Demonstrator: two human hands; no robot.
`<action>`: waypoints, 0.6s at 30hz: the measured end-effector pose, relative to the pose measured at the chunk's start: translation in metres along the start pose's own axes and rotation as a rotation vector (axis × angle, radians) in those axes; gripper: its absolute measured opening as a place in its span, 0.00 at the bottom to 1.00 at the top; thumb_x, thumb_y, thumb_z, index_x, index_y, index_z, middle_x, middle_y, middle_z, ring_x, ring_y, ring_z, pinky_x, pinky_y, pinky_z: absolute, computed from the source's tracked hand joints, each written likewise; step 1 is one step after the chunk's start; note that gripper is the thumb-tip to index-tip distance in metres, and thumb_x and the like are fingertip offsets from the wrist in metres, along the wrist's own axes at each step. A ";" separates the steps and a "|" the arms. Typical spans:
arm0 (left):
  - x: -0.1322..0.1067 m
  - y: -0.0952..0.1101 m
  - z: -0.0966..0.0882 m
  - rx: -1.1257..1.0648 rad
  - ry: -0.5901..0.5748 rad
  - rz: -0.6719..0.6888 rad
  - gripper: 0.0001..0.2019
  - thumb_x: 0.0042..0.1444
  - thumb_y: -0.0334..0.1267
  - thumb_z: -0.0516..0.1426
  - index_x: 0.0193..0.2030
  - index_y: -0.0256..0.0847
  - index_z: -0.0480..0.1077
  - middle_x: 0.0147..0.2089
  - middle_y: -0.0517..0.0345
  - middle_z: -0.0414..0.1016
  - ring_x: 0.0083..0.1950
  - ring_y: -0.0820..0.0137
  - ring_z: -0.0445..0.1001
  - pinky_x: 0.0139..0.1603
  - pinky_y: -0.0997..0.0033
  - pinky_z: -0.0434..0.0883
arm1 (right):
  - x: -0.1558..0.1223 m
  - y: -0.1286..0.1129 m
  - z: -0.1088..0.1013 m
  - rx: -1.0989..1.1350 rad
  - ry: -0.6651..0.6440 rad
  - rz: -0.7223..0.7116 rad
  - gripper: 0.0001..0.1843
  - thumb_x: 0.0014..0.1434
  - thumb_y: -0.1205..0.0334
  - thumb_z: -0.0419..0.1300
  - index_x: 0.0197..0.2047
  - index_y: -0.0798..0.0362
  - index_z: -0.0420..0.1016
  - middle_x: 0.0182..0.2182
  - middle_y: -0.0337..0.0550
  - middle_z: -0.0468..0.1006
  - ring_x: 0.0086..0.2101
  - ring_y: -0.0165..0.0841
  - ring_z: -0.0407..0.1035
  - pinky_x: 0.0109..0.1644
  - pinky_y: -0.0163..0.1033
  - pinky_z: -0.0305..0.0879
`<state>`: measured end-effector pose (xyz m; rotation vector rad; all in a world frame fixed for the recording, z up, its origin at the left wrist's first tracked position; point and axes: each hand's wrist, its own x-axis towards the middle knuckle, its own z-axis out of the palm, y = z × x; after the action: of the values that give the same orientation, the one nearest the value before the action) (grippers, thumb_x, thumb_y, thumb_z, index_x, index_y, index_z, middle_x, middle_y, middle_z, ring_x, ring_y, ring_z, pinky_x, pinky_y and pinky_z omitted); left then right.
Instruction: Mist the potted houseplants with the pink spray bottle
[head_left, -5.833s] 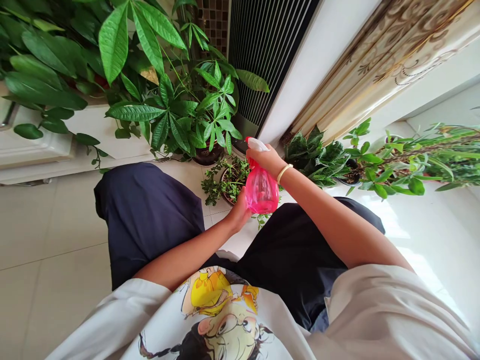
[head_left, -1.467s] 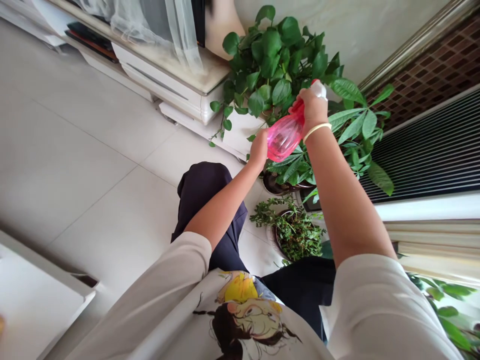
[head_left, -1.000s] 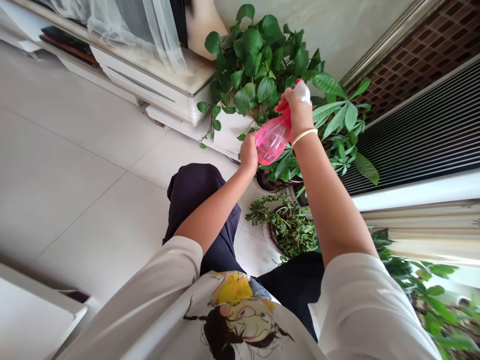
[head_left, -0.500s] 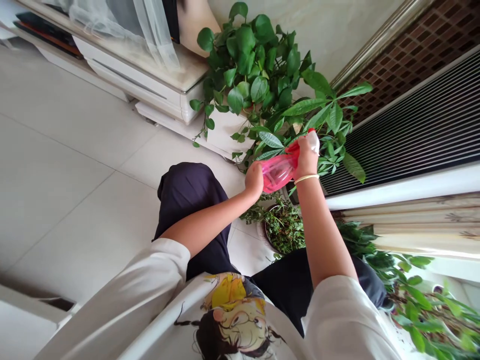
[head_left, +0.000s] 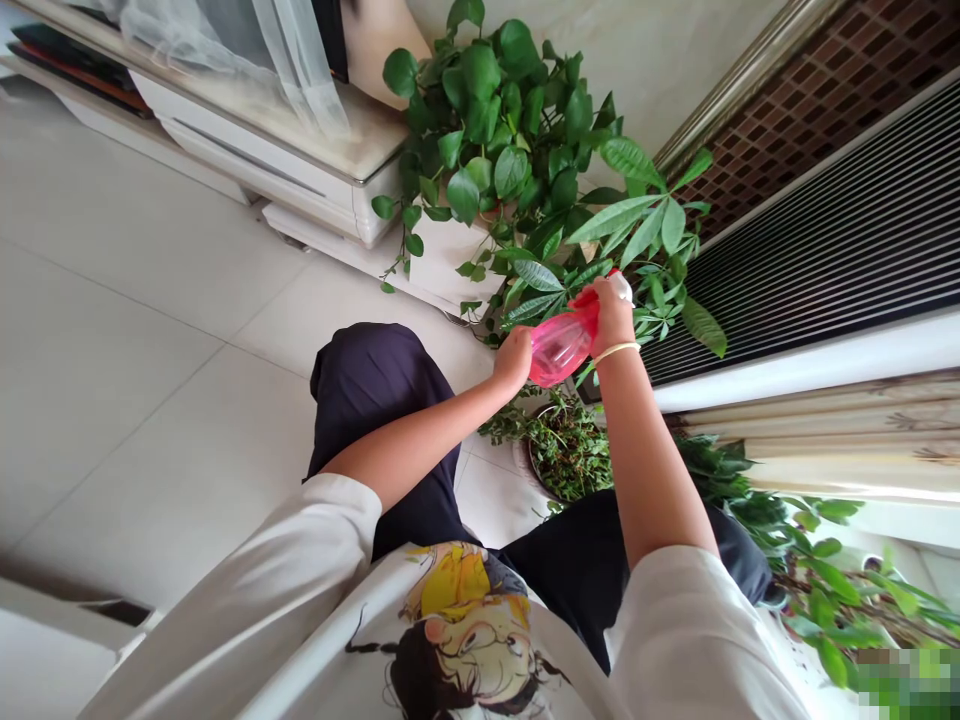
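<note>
Both of my hands hold a pink see-through spray bottle, tilted on its side in front of me. My right hand wraps around its neck and red-and-white spray head, with a pale band on the wrist. At the bottle's base, my left hand grips from the left; its fingertips are hidden behind the bottle. Just beyond the spray head spread the leaves of a green plant with long pointed leaflets. Behind it on the left grows a bushy plant with rounded leaves.
A small-leaved potted plant stands on the floor below the bottle. A white cabinet runs along the upper left. On the right are a dark slatted panel, a cream curtain and more plants. Pale tiles cover the floor.
The view has shifted slightly. The long-leaved plant's upper leaves have moved a little left and down. Both hands keep their hold on the spray bottle.
</note>
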<state>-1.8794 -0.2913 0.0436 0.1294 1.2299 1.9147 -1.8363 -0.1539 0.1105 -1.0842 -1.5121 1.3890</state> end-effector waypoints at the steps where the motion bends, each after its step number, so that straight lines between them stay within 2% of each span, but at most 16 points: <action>1: -0.002 -0.001 0.000 0.055 0.006 0.002 0.11 0.63 0.37 0.53 0.30 0.45 0.71 0.34 0.54 0.74 0.53 0.57 0.76 0.63 0.49 0.68 | -0.001 0.001 0.000 0.001 0.009 0.002 0.17 0.50 0.46 0.64 0.26 0.47 0.64 0.22 0.34 0.68 0.23 0.30 0.68 0.28 0.41 0.74; 6: -0.012 0.006 0.002 0.105 0.045 -0.008 0.11 0.65 0.42 0.51 0.34 0.45 0.71 0.37 0.51 0.77 0.53 0.57 0.78 0.61 0.54 0.70 | -0.007 0.001 0.005 0.053 0.069 -0.031 0.16 0.50 0.46 0.64 0.25 0.46 0.64 0.19 0.33 0.67 0.21 0.30 0.66 0.26 0.41 0.73; 10: -0.010 0.009 0.001 0.069 0.074 -0.007 0.10 0.65 0.41 0.51 0.37 0.44 0.71 0.38 0.51 0.78 0.52 0.58 0.78 0.58 0.56 0.72 | -0.011 -0.003 0.017 0.023 -0.012 -0.068 0.16 0.51 0.44 0.64 0.29 0.46 0.68 0.22 0.33 0.71 0.24 0.29 0.69 0.31 0.39 0.74; 13: -0.006 0.005 -0.001 0.033 0.165 -0.004 0.10 0.64 0.37 0.50 0.37 0.43 0.72 0.39 0.52 0.77 0.49 0.61 0.77 0.54 0.60 0.73 | -0.009 -0.005 0.028 -0.009 -0.077 -0.103 0.16 0.51 0.43 0.64 0.32 0.46 0.70 0.23 0.32 0.72 0.27 0.29 0.71 0.34 0.38 0.75; 18: -0.006 0.002 -0.002 -0.040 0.268 -0.008 0.11 0.65 0.37 0.50 0.36 0.42 0.71 0.39 0.54 0.76 0.44 0.65 0.75 0.48 0.66 0.73 | -0.002 -0.001 0.042 -0.100 -0.166 -0.106 0.16 0.53 0.44 0.65 0.28 0.47 0.70 0.22 0.36 0.71 0.29 0.33 0.73 0.35 0.42 0.75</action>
<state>-1.8779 -0.2969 0.0455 -0.1581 1.3620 1.9955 -1.8755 -0.1686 0.1079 -0.9528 -1.7490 1.3703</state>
